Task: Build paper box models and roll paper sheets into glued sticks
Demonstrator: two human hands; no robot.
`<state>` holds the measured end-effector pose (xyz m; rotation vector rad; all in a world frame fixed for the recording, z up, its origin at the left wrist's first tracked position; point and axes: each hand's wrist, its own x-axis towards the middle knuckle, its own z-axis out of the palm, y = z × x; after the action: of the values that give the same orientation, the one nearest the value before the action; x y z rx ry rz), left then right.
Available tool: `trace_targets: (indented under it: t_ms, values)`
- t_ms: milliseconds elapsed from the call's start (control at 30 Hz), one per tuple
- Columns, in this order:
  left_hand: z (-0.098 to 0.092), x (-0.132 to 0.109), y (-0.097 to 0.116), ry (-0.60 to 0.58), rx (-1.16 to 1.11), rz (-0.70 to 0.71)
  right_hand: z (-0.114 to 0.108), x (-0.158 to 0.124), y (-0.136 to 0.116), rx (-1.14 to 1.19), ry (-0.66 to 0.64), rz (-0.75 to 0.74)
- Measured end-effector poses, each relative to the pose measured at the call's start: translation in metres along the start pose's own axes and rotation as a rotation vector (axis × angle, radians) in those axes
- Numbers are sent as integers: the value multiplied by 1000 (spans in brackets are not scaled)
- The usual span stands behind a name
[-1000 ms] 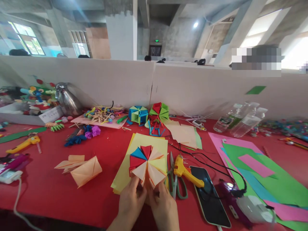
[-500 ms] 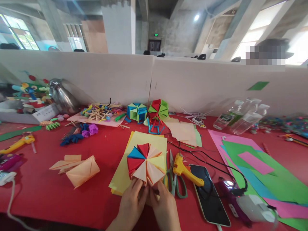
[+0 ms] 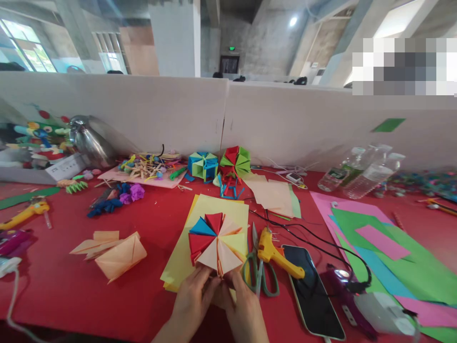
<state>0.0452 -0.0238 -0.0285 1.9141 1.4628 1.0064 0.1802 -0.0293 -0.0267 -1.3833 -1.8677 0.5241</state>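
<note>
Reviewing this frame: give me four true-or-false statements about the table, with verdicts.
1. The left hand and the right hand both grip the paper wheel at its lower edge. True.
2. The paper wheel rests over green sheets. False: yellow sheets lie under it.
3. The phone lies screen-up beside the yellow glue gun. True.
4. The two bottles stand upright. False: the plastic bottles lie on their sides.

matt folded paper pinwheel (image 3: 216, 243), glossy phone (image 3: 312, 290)
</note>
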Motion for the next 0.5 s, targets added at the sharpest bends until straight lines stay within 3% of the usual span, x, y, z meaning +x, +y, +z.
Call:
trace_targets:
  t_ms: [167,400,500]
  values:
    - [-1,1,2,21,8,-18,-2,0,3,-53,4,-60]
    - [4,0,11,-9,28,52,-3,4,6,-222,111,-151]
    - [-9,0,21,-47,2,129,-11,13,5,-244,158,-138]
